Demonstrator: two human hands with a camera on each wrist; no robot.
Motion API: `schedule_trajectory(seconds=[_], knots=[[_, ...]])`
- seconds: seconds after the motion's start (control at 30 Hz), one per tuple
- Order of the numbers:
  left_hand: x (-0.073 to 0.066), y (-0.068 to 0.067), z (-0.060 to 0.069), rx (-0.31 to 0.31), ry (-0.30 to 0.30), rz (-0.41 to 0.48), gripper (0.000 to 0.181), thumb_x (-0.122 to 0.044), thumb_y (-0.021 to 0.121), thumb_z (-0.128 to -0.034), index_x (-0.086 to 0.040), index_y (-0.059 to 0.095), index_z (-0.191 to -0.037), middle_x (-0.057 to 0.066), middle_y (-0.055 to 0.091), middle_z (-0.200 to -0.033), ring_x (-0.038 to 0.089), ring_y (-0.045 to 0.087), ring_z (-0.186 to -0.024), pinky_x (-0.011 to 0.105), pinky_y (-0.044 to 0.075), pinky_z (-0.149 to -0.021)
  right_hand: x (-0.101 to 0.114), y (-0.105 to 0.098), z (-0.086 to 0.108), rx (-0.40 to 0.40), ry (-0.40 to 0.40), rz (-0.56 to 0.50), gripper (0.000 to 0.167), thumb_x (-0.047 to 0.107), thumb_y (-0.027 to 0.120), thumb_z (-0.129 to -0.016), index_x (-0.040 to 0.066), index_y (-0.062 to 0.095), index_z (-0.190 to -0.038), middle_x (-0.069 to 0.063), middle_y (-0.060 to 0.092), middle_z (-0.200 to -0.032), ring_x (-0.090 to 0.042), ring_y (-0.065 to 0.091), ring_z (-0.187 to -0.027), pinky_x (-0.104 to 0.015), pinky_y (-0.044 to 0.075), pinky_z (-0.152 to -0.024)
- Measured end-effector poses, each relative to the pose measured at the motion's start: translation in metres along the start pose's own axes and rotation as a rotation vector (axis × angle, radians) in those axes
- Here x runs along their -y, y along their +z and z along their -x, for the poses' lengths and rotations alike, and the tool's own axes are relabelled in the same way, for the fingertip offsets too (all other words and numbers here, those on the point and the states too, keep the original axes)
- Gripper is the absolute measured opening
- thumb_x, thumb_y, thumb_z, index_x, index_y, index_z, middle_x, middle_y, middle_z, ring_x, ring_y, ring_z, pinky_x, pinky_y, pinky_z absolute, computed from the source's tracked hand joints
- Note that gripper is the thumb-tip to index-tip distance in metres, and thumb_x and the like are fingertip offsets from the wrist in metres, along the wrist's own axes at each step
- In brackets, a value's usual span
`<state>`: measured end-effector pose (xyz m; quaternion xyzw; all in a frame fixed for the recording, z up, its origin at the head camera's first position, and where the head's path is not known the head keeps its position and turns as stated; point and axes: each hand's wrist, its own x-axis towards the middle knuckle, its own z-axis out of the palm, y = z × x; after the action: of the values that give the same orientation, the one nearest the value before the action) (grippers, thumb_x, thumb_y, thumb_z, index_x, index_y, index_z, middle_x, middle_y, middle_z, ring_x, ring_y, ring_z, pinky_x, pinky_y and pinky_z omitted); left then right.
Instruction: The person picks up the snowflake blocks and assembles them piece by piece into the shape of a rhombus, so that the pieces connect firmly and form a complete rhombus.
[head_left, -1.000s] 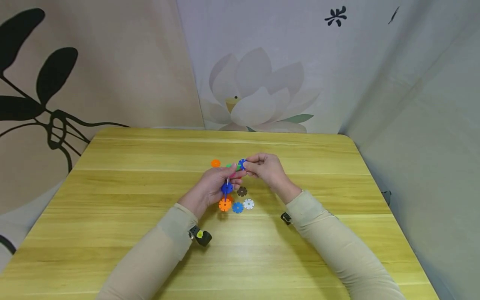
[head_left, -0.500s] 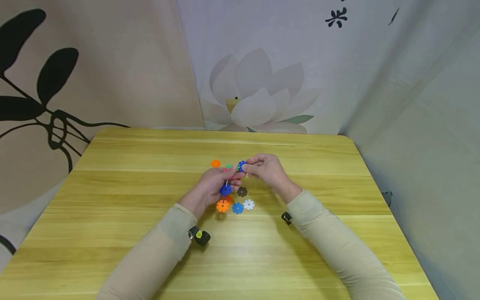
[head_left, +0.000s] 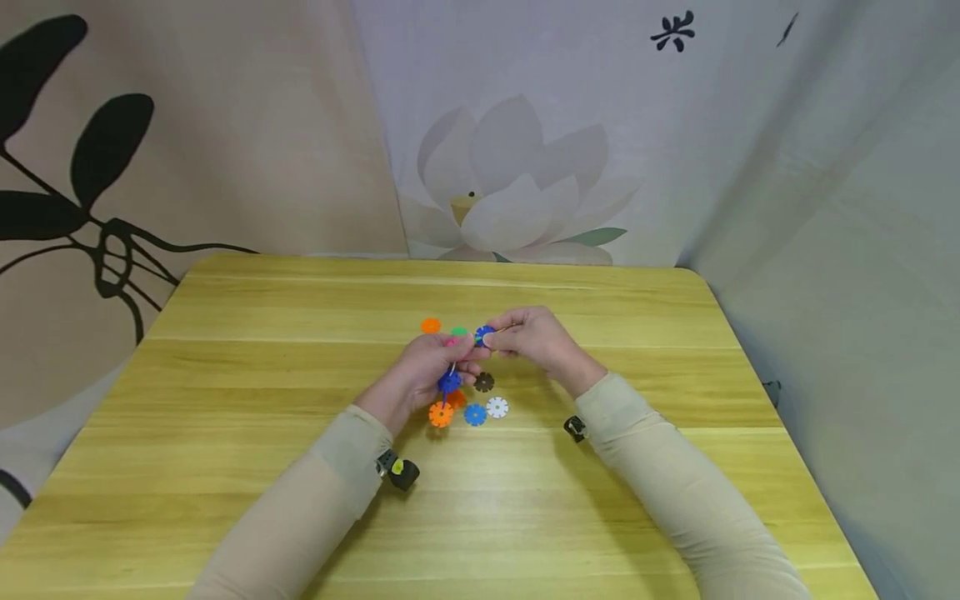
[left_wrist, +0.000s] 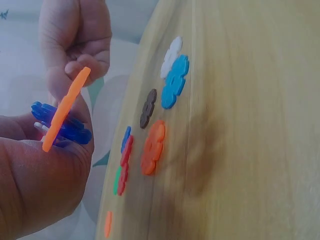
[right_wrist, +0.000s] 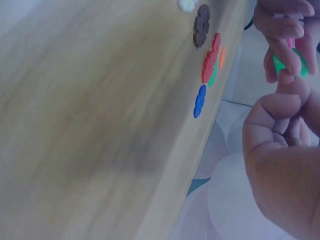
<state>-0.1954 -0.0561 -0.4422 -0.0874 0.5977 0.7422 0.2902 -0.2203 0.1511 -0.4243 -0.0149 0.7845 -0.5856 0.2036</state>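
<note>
My left hand (head_left: 423,367) grips a chain of slotted plastic discs between thumb and fingers. From it hang a dark blue disc (head_left: 450,382) and, lowest, an orange disc (head_left: 441,414), both above the table. A bit of pink shows at the left fingertips, and the right wrist view has a green disc (right_wrist: 290,64) held there. My right hand (head_left: 542,343) pinches another dark blue disc (head_left: 484,335) against the chain's upper end, right by the left thumb. Fingers cover the place where these discs meet.
Loose discs lie on the wooden table (head_left: 637,333) around the hands: brown (head_left: 484,382), light blue (head_left: 475,415), white (head_left: 497,407), orange (head_left: 431,326) and green (head_left: 459,332). The left wrist view also has a red one (left_wrist: 126,165). A printed curtain (head_left: 525,125) hangs behind the table.
The hanging end of the chain has swung slightly left and down. The blue disc in my right hand sits a little lower, closer to the left thumb.
</note>
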Motion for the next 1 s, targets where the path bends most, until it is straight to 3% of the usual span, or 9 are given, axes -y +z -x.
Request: schedule_trajectory(seconds=[0.13, 0.27, 0.4, 0.53, 0.63, 0.7, 0.83, 1.0], knots=[[-0.001, 0.001, 0.000, -0.003, -0.002, -0.011, 0.039, -0.026, 0.058, -0.1122, 0.004, 0.064, -0.136, 0.018, 0.077, -0.127, 0.011, 0.072, -0.076, 0.021, 0.065, -0.071, -0.002, 0.000, 0.000, -0.002, 0.004, -0.003, 0.025, 0.014, 0.081, -0.097, 0.002, 0.076, -0.118, -0.009, 0.082, -0.107, -0.025, 0.073, -0.091, -0.052, 0.062, -0.100], [-0.002, 0.001, 0.001, 0.010, -0.015, 0.029, 0.040, -0.027, 0.056, -0.1129, 0.004, 0.059, -0.139, 0.019, 0.075, -0.132, 0.012, 0.074, -0.077, 0.023, 0.066, -0.072, -0.001, 0.001, 0.002, -0.010, -0.014, 0.005, 0.026, 0.015, 0.079, -0.098, 0.002, 0.076, -0.121, -0.008, 0.082, -0.105, -0.027, 0.073, -0.092, -0.053, 0.062, -0.100], [-0.004, 0.001, 0.002, 0.052, -0.027, 0.090, 0.041, -0.028, 0.053, -0.1141, 0.001, 0.056, -0.143, 0.016, 0.078, -0.127, 0.014, 0.076, -0.078, 0.024, 0.066, -0.073, 0.000, 0.003, 0.002, -0.035, -0.034, 0.027, 0.027, 0.018, 0.076, -0.101, 0.004, 0.077, -0.124, -0.008, 0.082, -0.107, -0.023, 0.072, -0.088, -0.054, 0.062, -0.098], [-0.004, 0.001, 0.004, 0.091, -0.030, 0.112, 0.042, -0.034, 0.050, -0.1150, -0.005, 0.057, -0.145, 0.010, 0.078, -0.123, 0.015, 0.076, -0.080, 0.024, 0.066, -0.071, 0.002, 0.005, 0.002, -0.033, -0.047, 0.048, 0.029, 0.021, 0.071, -0.105, 0.005, 0.076, -0.129, -0.006, 0.080, -0.104, -0.012, 0.068, -0.082, -0.047, 0.063, -0.092], [-0.003, 0.000, 0.005, 0.098, -0.030, 0.115, 0.045, -0.040, 0.047, -0.1154, -0.010, 0.059, -0.147, 0.014, 0.074, -0.135, 0.016, 0.076, -0.081, 0.023, 0.065, -0.070, 0.003, 0.005, 0.003, -0.009, -0.056, 0.071, 0.031, 0.025, 0.068, -0.108, 0.008, 0.076, -0.132, -0.004, 0.077, -0.102, -0.014, 0.066, -0.084, -0.041, 0.061, -0.087], [-0.002, -0.002, 0.005, 0.096, -0.035, 0.131, 0.046, -0.041, 0.046, -0.1155, -0.012, 0.060, -0.148, 0.015, 0.071, -0.142, 0.016, 0.076, -0.080, 0.023, 0.065, -0.070, 0.005, 0.005, 0.003, 0.008, -0.060, 0.090, 0.033, 0.029, 0.064, -0.110, 0.009, 0.075, -0.134, -0.006, 0.076, -0.101, -0.021, 0.066, -0.088, -0.044, 0.060, -0.087], [-0.001, -0.004, 0.003, 0.097, -0.038, 0.173, 0.047, -0.041, 0.042, -0.1166, -0.009, 0.056, -0.149, 0.012, 0.075, -0.135, 0.016, 0.077, -0.077, 0.024, 0.066, -0.068, 0.005, 0.002, 0.001, -0.006, -0.071, 0.201, 0.039, 0.035, 0.054, -0.114, 0.010, 0.071, -0.138, -0.011, 0.077, -0.107, -0.032, 0.069, -0.100, -0.050, 0.058, -0.091], [-0.002, -0.006, 0.003, 0.089, -0.042, 0.209, 0.042, -0.040, 0.042, -0.1168, -0.014, 0.048, -0.149, 0.014, 0.072, -0.140, 0.017, 0.078, -0.077, 0.025, 0.066, -0.069, -0.005, -0.001, -0.016, -0.078, -0.132, 0.541, 0.038, 0.029, 0.057, -0.113, 0.009, 0.067, -0.143, -0.012, 0.077, -0.112, -0.025, 0.070, -0.095, -0.035, 0.058, -0.078]])
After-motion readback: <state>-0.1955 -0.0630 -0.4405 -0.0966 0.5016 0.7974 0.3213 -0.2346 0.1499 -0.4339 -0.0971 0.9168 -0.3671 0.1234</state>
